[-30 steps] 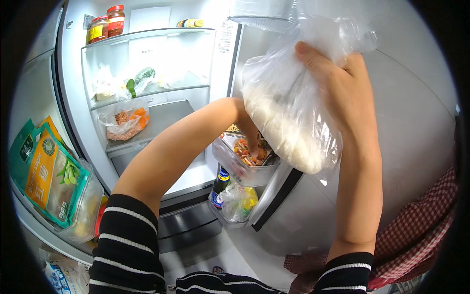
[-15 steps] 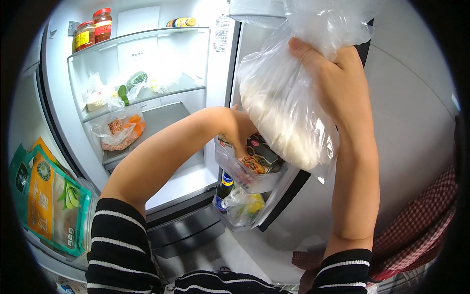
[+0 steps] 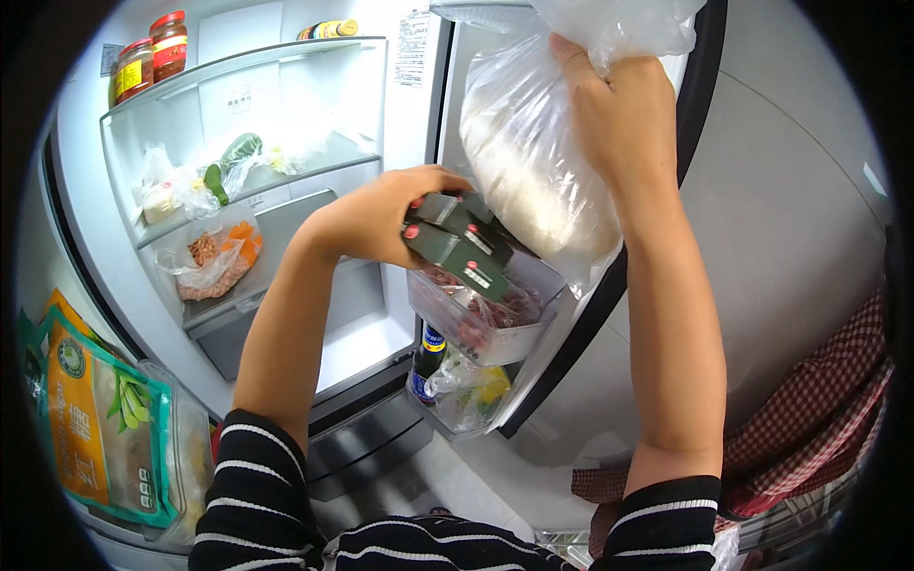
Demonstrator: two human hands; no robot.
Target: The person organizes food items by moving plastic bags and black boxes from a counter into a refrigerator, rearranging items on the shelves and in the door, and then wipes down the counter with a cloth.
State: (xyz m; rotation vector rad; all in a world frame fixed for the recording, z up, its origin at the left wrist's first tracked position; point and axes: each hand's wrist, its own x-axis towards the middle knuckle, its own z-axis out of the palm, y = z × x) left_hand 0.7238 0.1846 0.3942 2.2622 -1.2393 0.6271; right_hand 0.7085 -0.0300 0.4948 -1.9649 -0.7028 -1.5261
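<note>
Two red-lidded glass jars [image 3: 168, 48] stand upright at the upper left of the frame; a small bottle [image 3: 327, 29] lies sideways at top centre-left. Below sits a clear bag of pinkish and orange pieces [image 3: 211, 271]. A teal-and-orange pouch [image 3: 103, 419] leans at lower left, a red checkered cloth [image 3: 819, 428] hangs lower right.
</note>
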